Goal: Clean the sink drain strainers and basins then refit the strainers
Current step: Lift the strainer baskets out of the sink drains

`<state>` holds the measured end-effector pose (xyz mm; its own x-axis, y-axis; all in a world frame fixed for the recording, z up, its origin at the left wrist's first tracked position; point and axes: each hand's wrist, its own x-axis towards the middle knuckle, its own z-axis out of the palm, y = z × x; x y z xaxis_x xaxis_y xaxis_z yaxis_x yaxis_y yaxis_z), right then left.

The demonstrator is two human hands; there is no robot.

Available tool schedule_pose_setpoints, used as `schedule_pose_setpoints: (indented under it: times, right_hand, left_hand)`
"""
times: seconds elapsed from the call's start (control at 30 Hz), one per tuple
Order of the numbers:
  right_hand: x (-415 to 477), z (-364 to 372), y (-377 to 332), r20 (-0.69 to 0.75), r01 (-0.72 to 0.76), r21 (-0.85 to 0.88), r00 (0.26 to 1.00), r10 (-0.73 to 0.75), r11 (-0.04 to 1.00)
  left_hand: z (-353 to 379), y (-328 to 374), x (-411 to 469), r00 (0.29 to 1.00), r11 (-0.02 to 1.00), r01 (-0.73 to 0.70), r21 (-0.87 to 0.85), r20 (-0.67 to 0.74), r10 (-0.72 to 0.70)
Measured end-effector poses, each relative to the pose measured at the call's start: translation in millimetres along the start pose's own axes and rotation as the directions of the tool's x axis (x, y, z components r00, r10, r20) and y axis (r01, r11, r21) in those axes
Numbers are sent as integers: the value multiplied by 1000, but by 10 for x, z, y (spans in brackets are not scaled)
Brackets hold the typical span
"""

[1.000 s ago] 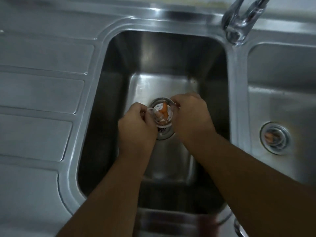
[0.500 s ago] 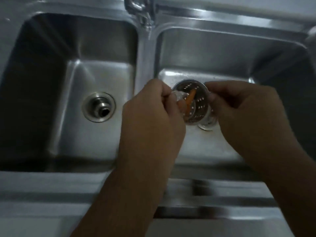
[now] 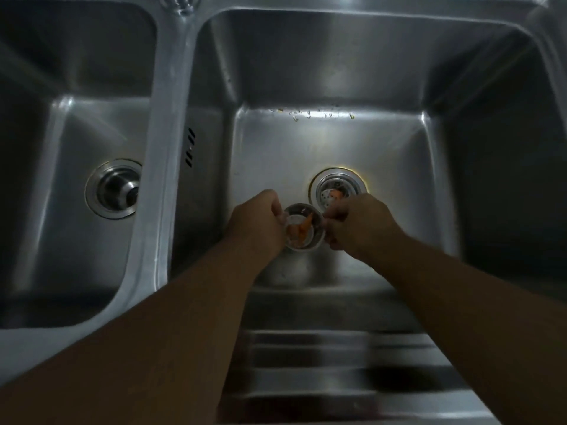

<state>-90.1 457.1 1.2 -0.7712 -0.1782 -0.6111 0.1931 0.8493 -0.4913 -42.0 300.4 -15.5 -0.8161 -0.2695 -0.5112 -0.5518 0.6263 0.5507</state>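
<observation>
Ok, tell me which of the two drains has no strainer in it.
The left basin's drain: its bare metal opening shows. The right basin's drain holds a strainer with orange scraps, near the strainer both hands hold.

The right basin [image 3: 331,72] is brushed stainless steel with a satin sheen; its floor reflects light brightly, and small specks cling along the back edge. The left basin [image 3: 70,124] has the same brushed metal finish. The divider [image 3: 167,118] between them is smooth, polished metal. The left drain [image 3: 114,188] is glossy metal. The strainer [image 3: 302,230] held between both hands is shiny perforated metal carrying orange scraps [image 3: 303,230]. The right drain [image 3: 337,187] shows a yellowish stain around its rim.
</observation>
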Motion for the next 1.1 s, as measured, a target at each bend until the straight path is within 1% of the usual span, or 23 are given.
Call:
schedule_pose_setpoints:
  times: [0.13, 0.23, 0.43, 0.53, 0.6, 0.7, 0.83, 0.97, 1.1]
  right_hand:
    - [44, 33, 67, 54, 18, -106, 998, -13, 994]
    - [49, 58, 103, 107, 60, -171, 993, -42, 983]
    - [68, 85, 150, 139, 95, -149, 987, -75, 984]
    - [69, 70, 199, 63, 55, -78, 997, -50, 995]
    - [84, 41, 239, -11, 21, -25, 1000, -21, 999]
    - [171, -42, 298, -115, -1, -64, 993, -6, 998]
    - [393, -157, 378, -248, -55, -90, 968, 31, 994]
    - [673, -229, 478, -322, -70, -149, 946, 18, 986]
    - [885, -215, 540, -338, -71, -252, 941, -19, 965]
  left_hand:
    - [54, -13, 9, 997, 998, 48, 48, 56, -51]
    - [78, -16, 10, 994, 993, 69, 95, 83, -77]
    - [68, -52, 27, 989, 983, 84, 164, 106, -102]
    - [73, -52, 2, 987, 988, 88, 128, 120, -104]
    - [76, -18, -11, 995, 992, 67, 109, 64, -74]
    - [99, 97, 74, 998, 990, -21, 140, -59, 29]
    - [211, 311, 348, 983, 978, -90, 187, -141, 117]
    - [374, 480, 692, 983, 966, -100, 240, -125, 133]
    - [525, 530, 875, 982, 947, -132, 294, -92, 166]
